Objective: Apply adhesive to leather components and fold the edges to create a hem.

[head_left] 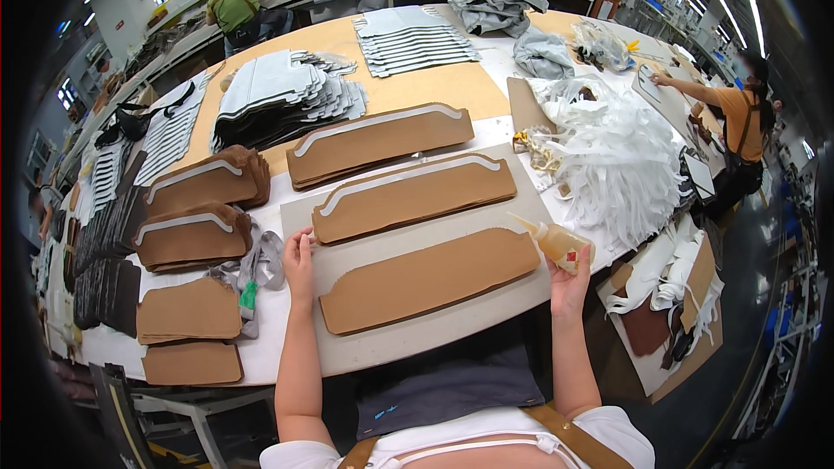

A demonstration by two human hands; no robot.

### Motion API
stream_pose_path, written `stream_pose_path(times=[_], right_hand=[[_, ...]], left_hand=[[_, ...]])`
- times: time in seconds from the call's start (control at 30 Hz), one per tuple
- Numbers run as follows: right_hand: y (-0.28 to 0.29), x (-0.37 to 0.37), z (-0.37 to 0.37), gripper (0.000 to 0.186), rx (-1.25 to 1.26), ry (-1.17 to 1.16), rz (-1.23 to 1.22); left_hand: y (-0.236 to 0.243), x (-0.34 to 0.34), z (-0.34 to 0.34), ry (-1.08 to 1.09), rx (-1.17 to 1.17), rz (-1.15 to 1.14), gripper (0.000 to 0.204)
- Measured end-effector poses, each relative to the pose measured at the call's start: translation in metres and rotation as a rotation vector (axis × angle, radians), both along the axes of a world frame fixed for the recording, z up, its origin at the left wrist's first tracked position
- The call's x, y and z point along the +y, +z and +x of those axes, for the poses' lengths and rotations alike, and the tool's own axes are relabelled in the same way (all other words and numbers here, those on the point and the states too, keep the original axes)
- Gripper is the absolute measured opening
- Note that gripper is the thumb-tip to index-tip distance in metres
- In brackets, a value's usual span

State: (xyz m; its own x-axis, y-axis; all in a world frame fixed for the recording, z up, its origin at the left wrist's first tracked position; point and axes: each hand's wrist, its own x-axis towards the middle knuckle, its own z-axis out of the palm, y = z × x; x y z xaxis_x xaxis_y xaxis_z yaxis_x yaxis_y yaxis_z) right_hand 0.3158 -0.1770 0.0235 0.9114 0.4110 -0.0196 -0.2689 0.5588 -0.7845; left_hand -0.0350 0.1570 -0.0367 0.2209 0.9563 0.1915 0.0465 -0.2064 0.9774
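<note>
In my right hand (569,288) is a squeeze bottle (563,247) of yellowish liquid, its pointed nozzle tilted up to the left. My left hand (298,254), fingers loosely bent and seemingly empty, is at the left end of a stack of long brown panels (417,198) topped with a curved white strip. Between my forearms lies another brown panel stack (430,282) with no strip on top. Behind them sits a third long stack (382,146), also with a white strip. All rest on a pale board (512,306).
Shorter brown stacks (189,308) and a grey strap bundle (261,265) lie left. A heap of white strips (608,156) covers the right side. Grey-white cut pieces (287,95) are piled farther back. A person in orange (738,122) works at the far right.
</note>
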Motion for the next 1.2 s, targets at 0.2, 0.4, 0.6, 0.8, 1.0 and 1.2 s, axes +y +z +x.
stream_pose_path(times=[0.2,0.4,0.6,0.8,1.0,1.2], right_hand=[[-0.001,0.002,0.002,0.048,0.017,0.016,0.02],[-0.008,0.001,0.006,0.049,0.073,0.021,0.032],[-0.012,0.004,0.011,0.05,0.138,0.019,0.077],[-0.014,0.007,0.01,0.051,0.182,0.012,0.116],[-0.021,0.003,0.015,0.051,0.231,0.03,0.134],[-0.022,0.002,0.015,0.051,0.213,0.039,0.12]], left_hand=[[0.0,0.0,-0.002,-0.012,-0.015,-0.024,0.029],[0.008,-0.004,0.001,0.013,-0.005,-0.037,0.029],[0.014,-0.006,0.001,0.015,-0.015,-0.057,0.03],[0.015,-0.005,-0.001,0.017,-0.001,-0.064,0.029],[0.016,-0.007,0.0,0.015,-0.006,-0.085,0.028],[0.015,-0.007,0.0,0.011,-0.014,-0.087,0.028]])
